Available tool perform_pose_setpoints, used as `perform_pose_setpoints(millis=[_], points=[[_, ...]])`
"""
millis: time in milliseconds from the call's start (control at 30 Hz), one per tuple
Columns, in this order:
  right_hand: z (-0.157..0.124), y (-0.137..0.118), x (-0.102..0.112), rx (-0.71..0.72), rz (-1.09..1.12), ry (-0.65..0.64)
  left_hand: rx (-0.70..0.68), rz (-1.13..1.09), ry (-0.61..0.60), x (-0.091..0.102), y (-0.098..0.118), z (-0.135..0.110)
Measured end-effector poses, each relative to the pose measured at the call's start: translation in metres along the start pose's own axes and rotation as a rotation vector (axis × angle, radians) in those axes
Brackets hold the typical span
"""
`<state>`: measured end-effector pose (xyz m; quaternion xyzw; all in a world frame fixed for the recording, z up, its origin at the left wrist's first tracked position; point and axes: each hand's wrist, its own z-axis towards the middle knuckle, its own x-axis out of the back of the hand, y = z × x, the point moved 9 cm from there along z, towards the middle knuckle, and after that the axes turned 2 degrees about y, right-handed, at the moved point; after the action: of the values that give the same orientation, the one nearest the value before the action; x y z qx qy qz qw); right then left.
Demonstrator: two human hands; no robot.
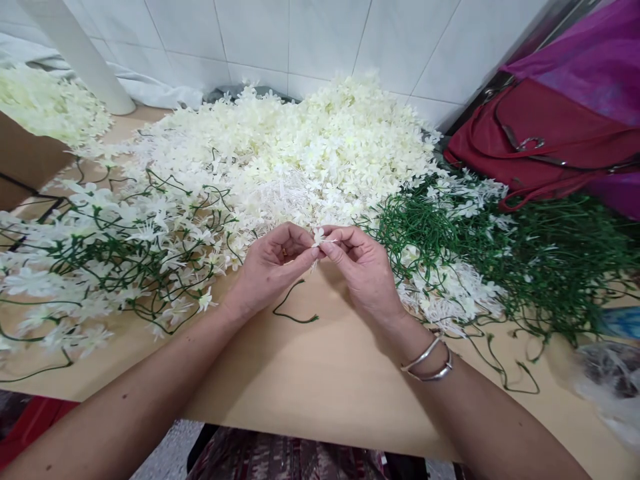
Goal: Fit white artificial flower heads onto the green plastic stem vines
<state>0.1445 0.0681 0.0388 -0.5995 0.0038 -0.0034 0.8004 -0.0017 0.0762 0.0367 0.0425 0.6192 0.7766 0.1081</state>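
Note:
My left hand (273,267) and my right hand (367,277) meet at the middle of the table, both closed in a pinch. Between their fingertips is a small white artificial flower (319,235). Thin white threads show by the right fingertips; the fingers hide part of them. Just below the hands, a single green plastic stem (296,316) lies on the table. Behind them rises a large heap of loose cream-white flower pieces (330,133). Bare green stems (420,223) are bunched right of my right hand, with white stamen pieces (445,290) under them.
White flowers on green stems (145,260) spread across the left of the table (310,380). More green stems (560,257) pile up at far right, below a red handbag (555,140). A clear plastic bag (610,380) sits at the right edge. A tiled wall (320,40) closes the back.

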Motion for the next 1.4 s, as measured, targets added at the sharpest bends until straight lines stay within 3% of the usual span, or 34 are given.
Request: perform_pose_setpoints(millis=[267, 667, 767, 967, 1100, 1200, 1400], points=[[0.001, 0.000, 0.007, 0.018, -0.070, 0.043, 0.050, -0.049, -0.037, -0.002, 0.001, 0.002], [-0.010, -0.029, 0.004, 0.258, -0.376, 0.095, 0.123, -0.077, -0.010, 0.000, -0.015, 0.002], [-0.012, -0.037, 0.002, 0.337, -0.459, 0.106, 0.067, -0.018, -0.031, -0.001, -0.013, 0.000], [-0.014, -0.042, 0.000, 0.404, -0.474, 0.094, -0.158, 0.314, -0.070, -0.001, 0.002, -0.004], [-0.019, -0.053, -0.002, 0.560, -0.582, 0.118, -0.230, 0.259, -0.049, -0.002, 0.011, -0.004], [-0.021, -0.055, -0.003, 0.609, -0.643, 0.126, -0.140, 0.098, 0.020, 0.003, 0.006, -0.001], [-0.018, -0.051, -0.002, 0.561, -0.603, 0.118, 0.045, -0.089, 0.057, 0.006, -0.005, 0.003]])
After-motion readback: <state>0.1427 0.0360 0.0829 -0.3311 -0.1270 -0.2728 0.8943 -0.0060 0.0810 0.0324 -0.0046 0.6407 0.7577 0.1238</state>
